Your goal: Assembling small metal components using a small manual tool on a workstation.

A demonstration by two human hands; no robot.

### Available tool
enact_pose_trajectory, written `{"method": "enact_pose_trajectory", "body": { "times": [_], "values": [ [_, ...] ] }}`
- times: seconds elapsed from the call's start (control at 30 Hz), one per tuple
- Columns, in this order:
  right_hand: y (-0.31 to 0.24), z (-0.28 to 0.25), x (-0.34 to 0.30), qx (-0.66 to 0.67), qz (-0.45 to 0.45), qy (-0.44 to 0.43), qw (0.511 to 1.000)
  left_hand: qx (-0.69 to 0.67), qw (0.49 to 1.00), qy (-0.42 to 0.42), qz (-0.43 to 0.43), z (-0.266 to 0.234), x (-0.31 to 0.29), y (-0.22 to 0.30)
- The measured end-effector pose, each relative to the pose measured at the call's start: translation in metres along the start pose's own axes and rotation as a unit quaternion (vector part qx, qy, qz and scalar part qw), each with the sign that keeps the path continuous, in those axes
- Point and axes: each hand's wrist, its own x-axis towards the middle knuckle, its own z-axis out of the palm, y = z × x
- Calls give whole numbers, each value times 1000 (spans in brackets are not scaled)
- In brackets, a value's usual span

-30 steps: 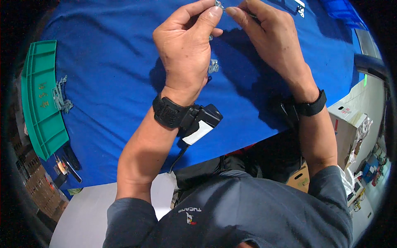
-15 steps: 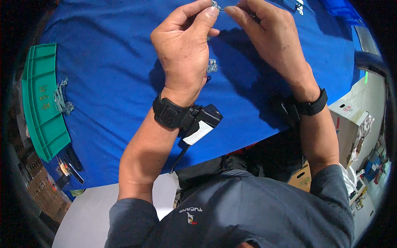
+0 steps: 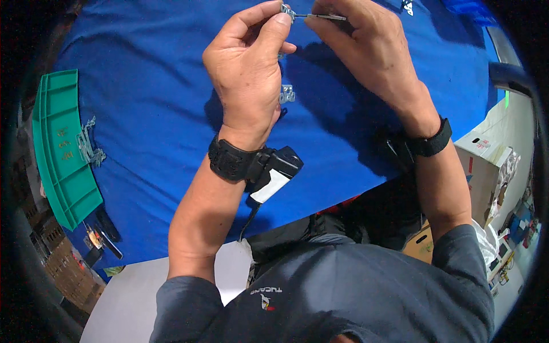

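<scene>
Near the top edge, my left hand [image 3: 249,68] pinches a small silvery metal part [image 3: 287,11] between thumb and forefinger. From the right, my right hand [image 3: 369,51] grips a slim metal tool [image 3: 327,16] whose thin dark tip reaches the metal part. Whether the tip sits inside the part or only touches it is too small to tell. Beneath my left hand, beside its heel, a small metal bracket [image 3: 287,93] lies on the blue cloth [image 3: 171,74]. A strap with a black device [image 3: 280,166] is round my left wrist, and a black strap [image 3: 433,140] is round my right.
At the left stands a green plastic tray [image 3: 63,177] with small brass-coloured pieces in it. Several wire-like metal parts [image 3: 88,146] lie by its right edge. A blue bin [image 3: 472,11] and a small bright piece [image 3: 408,7] are at the far right. A carton [image 3: 483,146] stands beyond the table.
Both hands have shifted slightly left in the picture, along with the metal part. More of the slim tool's length now shows beside my right fingers.
</scene>
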Motion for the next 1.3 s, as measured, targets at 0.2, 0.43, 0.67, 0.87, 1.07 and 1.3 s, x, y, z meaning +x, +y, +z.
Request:
{"method": "enact_pose_trajectory", "body": {
  "times": [0.2,0.43,0.67,0.87,1.07,1.3],
  "values": [
    [-1,0,1,-2,1,4,1000,-10,1000,9,0,0,0,-1],
    [-4,-2,0,-38,-4,2,999,-34,999,-6,9,1,-2,1],
    [1,3,-2,-72,-13,10,997,-64,998,-11,4,-2,0,0],
    [0,8,-1,-14,-17,21,1000,-64,998,-8,14,-2,0,-3],
    [-3,5,0,-100,4,-18,995,-51,999,0,2,-2,0,0],
    [4,11,-3,-30,-41,20,999,-58,998,-9,1,-2,-1,1]
  ]
}}
